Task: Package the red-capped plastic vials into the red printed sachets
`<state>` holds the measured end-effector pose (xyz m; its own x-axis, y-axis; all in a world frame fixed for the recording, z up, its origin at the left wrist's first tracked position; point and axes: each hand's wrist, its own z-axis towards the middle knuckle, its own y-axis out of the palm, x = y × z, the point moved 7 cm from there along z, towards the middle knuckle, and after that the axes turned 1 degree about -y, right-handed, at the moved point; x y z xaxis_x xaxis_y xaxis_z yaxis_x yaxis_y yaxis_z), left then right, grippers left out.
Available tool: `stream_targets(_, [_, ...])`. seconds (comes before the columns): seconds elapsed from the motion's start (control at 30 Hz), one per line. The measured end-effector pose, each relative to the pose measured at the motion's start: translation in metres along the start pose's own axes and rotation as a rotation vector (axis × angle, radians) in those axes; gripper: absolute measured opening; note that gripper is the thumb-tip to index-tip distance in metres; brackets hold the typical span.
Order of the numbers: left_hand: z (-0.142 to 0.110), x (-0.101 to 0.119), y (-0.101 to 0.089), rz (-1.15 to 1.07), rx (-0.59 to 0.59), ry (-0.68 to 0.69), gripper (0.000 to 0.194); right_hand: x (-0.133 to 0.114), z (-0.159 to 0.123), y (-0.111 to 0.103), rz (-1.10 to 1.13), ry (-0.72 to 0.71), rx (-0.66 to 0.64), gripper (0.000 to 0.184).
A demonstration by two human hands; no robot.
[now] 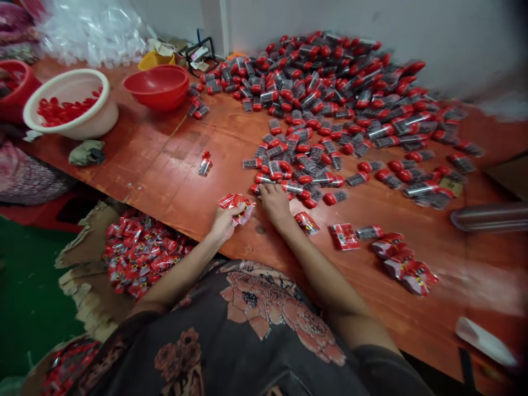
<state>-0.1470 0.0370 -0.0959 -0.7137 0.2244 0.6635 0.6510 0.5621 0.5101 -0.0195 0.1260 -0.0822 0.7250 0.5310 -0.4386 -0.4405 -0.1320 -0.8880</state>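
Note:
My left hand (225, 220) is closed on a shiny red printed plastic packet (244, 213), thumb pressed across its front, just over the table's near edge. Close by on the right, my right hand (274, 203) reaches to the near side of the pile. Its fingers curl down onto a small red-capped clear tube (256, 189) with dark contents; the hand partly hides the tube. Many similar red-capped tubes (313, 88) are heaped across the back of the table. Beside my right forearm lie another red packet (306, 223) and a flat red packet (345, 236).
At left on the orange-red table (165, 170) stand a white bowl (88, 124) with red caps and a red bowl (159, 91). Below the edge, a torn carton (82, 253) holds many red packets. Several filled packets (404, 264) and a white scoop (484, 341) lie right.

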Motion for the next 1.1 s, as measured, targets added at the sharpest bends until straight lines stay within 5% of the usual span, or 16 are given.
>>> stream_targets(0.17, [-0.001, 0.003, -0.005, -0.045, 0.056, -0.082, 0.022, -0.007, -0.032, -0.001, 0.1, 0.044, -0.032, 0.03])
stream_targets(0.37, [-0.005, 0.002, 0.005, -0.019, -0.01, -0.057, 0.024, -0.003, -0.09, -0.026, 0.797, 0.36, 0.143, 0.041])
stream_targets(0.5, [-0.006, -0.012, 0.018, -0.047, -0.032, -0.101, 0.022, -0.018, -0.11, -0.034, 0.996, 0.434, 0.144, 0.043])
stream_targets(0.7, [-0.012, -0.028, 0.035, -0.077, 0.002, -0.15, 0.016, -0.023, -0.116, -0.05, 0.944, 0.366, 0.313, 0.043])
stream_targets(1.1, [-0.019, -0.031, 0.046, -0.216, 0.073, -0.236, 0.016, -0.023, -0.125, -0.056, 0.802, 0.301, 0.387, 0.045])
